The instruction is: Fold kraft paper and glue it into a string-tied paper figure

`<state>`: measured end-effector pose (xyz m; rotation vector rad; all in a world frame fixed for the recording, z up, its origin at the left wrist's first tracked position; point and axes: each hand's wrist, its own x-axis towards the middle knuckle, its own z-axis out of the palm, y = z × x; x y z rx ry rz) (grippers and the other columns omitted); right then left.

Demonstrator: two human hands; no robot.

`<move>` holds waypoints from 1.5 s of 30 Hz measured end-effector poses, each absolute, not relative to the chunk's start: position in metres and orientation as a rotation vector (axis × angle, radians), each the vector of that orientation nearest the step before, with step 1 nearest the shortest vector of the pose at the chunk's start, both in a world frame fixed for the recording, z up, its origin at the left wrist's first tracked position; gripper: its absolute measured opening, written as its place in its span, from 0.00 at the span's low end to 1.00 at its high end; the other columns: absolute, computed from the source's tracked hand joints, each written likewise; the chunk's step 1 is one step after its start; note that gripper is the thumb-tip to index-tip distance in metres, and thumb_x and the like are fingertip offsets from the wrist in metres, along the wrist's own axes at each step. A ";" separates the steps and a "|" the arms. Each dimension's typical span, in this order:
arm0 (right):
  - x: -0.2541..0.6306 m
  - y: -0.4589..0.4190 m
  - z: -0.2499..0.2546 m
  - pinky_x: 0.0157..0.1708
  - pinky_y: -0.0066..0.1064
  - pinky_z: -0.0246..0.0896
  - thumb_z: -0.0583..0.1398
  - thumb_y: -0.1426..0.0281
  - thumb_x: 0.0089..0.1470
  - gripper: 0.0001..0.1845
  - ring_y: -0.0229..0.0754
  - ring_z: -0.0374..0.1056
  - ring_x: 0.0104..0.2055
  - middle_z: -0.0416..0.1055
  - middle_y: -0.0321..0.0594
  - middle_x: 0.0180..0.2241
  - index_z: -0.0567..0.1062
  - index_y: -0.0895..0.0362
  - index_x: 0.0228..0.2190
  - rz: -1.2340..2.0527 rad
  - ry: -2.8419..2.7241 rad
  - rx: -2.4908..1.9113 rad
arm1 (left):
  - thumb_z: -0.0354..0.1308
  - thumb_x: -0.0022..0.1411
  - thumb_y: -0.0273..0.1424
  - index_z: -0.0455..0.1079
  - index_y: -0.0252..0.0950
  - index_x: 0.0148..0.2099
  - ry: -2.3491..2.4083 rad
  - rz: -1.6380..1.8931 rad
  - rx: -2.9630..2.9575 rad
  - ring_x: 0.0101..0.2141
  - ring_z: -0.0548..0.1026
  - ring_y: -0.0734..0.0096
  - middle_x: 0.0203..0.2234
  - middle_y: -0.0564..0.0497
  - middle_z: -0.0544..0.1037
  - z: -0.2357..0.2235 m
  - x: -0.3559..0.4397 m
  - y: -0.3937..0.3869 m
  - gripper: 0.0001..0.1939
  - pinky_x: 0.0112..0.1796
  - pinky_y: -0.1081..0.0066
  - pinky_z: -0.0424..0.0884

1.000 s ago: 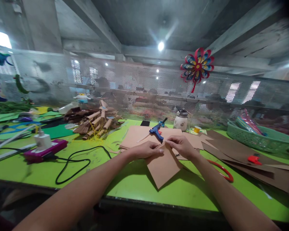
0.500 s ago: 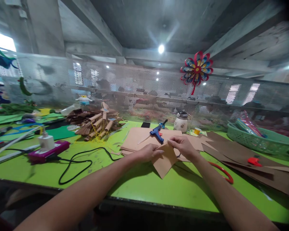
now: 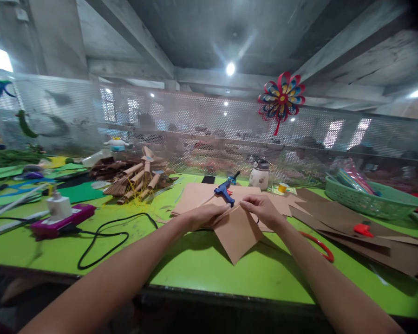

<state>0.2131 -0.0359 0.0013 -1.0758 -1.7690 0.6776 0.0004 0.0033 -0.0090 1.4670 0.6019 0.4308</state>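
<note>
A sheet of tan kraft paper (image 3: 238,237) hangs tilted above the green table, one corner pointing toward me. My left hand (image 3: 208,217) pinches its upper left edge, and my right hand (image 3: 262,209) grips the upper edge between thumb and fingers. That top edge looks narrowly folded or rolled. Just beyond my fingers a blue glue gun (image 3: 224,191) rests on a stack of tan paper (image 3: 191,197). Beside my right forearm lies a red-orange scissor handle (image 3: 318,246), partly hidden by the arm.
A purple power strip (image 3: 62,221) with a black cord (image 3: 121,235) sits left. Rolled paper pieces (image 3: 142,178) are piled behind it. Brown sheets (image 3: 351,232) and a green basket (image 3: 376,199) lie right. A white jar (image 3: 259,175) stands near the mesh partition (image 3: 195,134).
The paper was lifted and tilted up half a second ago and now lies lower and flatter again. Both hands keep hold of its upper edge. The view has shifted slightly.
</note>
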 end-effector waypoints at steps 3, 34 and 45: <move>0.211 -0.039 0.005 0.31 0.28 0.56 0.59 0.63 0.50 0.12 0.38 0.63 0.30 0.69 0.38 0.27 0.75 0.60 0.27 0.657 -1.784 -1.057 | 0.61 0.51 0.42 0.73 0.30 0.38 0.564 0.424 1.349 0.34 0.72 0.68 0.33 0.47 0.77 -0.011 -0.002 0.009 0.20 0.37 0.71 0.65; 0.206 -0.045 -0.002 0.29 0.31 0.62 0.68 0.64 0.39 0.17 0.40 0.69 0.27 0.75 0.43 0.29 0.78 0.62 0.31 1.381 -1.539 -1.097 | 0.64 0.47 0.39 0.75 0.30 0.39 0.634 0.617 1.517 0.30 0.74 0.65 0.32 0.42 0.78 0.001 0.002 -0.003 0.20 0.31 0.69 0.67; 0.194 -0.049 -0.004 0.30 0.33 0.63 0.68 0.66 0.35 0.15 0.39 0.68 0.27 0.76 0.42 0.27 0.79 0.61 0.28 1.391 -1.461 -1.071 | 0.62 0.49 0.42 0.76 0.31 0.39 0.628 0.642 1.707 0.30 0.72 0.68 0.32 0.44 0.77 0.004 0.000 -0.004 0.20 0.31 0.71 0.65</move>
